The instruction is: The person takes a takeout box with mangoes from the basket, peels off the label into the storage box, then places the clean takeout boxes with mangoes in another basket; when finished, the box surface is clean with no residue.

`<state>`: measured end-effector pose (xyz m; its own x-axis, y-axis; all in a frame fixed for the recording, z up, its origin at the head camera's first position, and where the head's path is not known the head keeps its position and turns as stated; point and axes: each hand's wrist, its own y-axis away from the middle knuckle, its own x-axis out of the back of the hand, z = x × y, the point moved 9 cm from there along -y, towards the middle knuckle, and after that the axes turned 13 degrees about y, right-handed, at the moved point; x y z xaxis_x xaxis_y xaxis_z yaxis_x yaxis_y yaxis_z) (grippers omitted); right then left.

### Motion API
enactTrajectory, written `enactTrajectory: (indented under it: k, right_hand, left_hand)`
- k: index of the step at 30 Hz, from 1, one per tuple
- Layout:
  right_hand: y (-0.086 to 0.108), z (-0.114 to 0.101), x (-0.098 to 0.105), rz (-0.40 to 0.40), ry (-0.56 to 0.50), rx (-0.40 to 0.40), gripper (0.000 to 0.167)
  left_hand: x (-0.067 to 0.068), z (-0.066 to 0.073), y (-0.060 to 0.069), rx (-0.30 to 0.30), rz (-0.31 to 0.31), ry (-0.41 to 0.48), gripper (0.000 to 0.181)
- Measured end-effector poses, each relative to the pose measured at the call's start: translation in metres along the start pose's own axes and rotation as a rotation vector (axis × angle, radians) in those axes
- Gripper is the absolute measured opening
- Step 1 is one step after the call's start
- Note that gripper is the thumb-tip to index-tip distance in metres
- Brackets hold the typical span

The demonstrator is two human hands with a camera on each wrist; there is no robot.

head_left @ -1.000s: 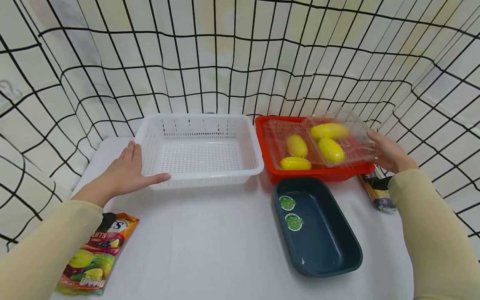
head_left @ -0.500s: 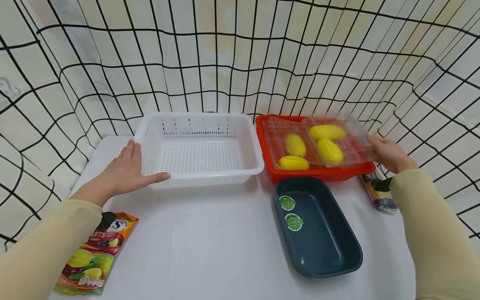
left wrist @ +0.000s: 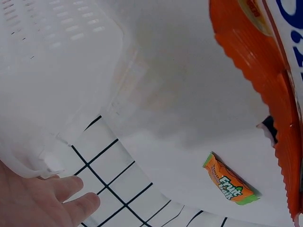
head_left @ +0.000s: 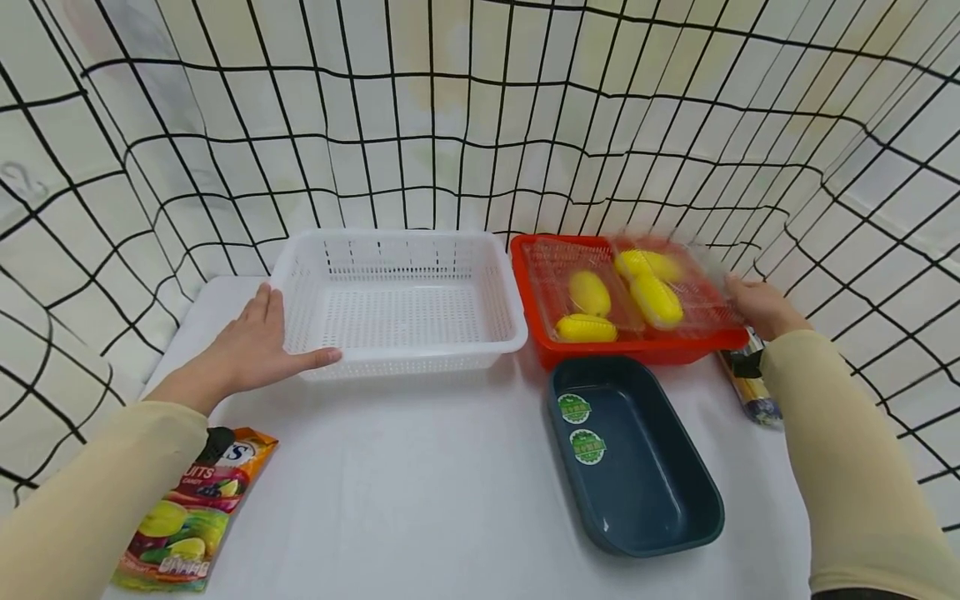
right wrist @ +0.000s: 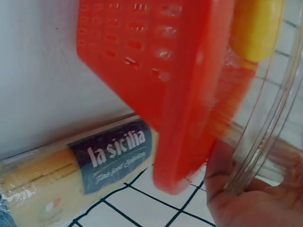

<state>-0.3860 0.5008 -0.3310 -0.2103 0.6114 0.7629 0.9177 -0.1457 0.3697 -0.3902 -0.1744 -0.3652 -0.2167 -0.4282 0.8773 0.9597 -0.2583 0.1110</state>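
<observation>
My left hand [head_left: 251,342] rests against the left end of the white perforated basket [head_left: 420,358], fingers straight and thumb along its front rim. In the left wrist view, the fingertips [left wrist: 80,205] show beside the basket's edge. On the right, my right hand [head_left: 765,307] grips the right edge of a clear plastic container [right wrist: 272,118], thumb and fingers on either side. The container lies tilted over the red basket [head_left: 637,348]. Several yellow pieces show through clear plastic, including a rounded one [head_left: 589,292] and a corn-shaped one [head_left: 587,328]. Whether the plastic is one hinged box or two, I cannot tell.
A dark blue-green tray [head_left: 637,467] with green stickers stands in front of the red basket. A fruit candy bag [head_left: 187,517] lies front left, a small wrapped candy [left wrist: 229,182] near it. A pasta pack [right wrist: 85,170] lies right of the red basket. Black wire grid surrounds the table.
My right hand has moved slightly left and down with the clear container's edge. The yellow pieces in its right part have shifted a little left. My left hand has stayed still.
</observation>
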Motion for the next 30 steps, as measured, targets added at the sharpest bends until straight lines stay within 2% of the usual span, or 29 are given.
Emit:
enactTrajectory:
  k: [3, 6, 11, 14, 19, 23, 30]
  right_hand:
    - [0.002, -0.003, 0.001, 0.016, 0.061, 0.012, 0.09]
    - [0.007, -0.013, 0.003, 0.054, 0.173, 0.005, 0.093]
    - [0.013, -0.039, -0.001, 0.135, 0.354, -0.034, 0.116]
    - [0.013, -0.055, -0.01, 0.13, 0.394, -0.032, 0.125]
    - [0.008, -0.065, -0.022, 0.063, 0.423, -0.053, 0.13]
    - [0.002, -0.066, -0.025, 0.021, 0.402, -0.078, 0.133]
    - [-0.001, -0.07, -0.028, 0.03, 0.346, -0.099, 0.137]
  left_hand:
    - [-0.002, 0.001, 0.0, 0.0, -0.003, 0.005, 0.136]
    - [-0.002, 0.001, 0.0, -0.002, 0.003, 0.0, 0.136]
    - [-0.001, 0.0, -0.001, -0.011, 0.012, -0.011, 0.136]
    - [-0.001, 0.0, -0.002, -0.017, 0.009, -0.011, 0.136]
    - [-0.004, -0.001, -0.002, -0.013, -0.007, -0.006, 0.136]
    - [-0.004, -0.001, -0.002, -0.011, -0.011, -0.008, 0.136]
    - [-0.003, -0.002, -0.002, -0.002, -0.014, -0.007, 0.136]
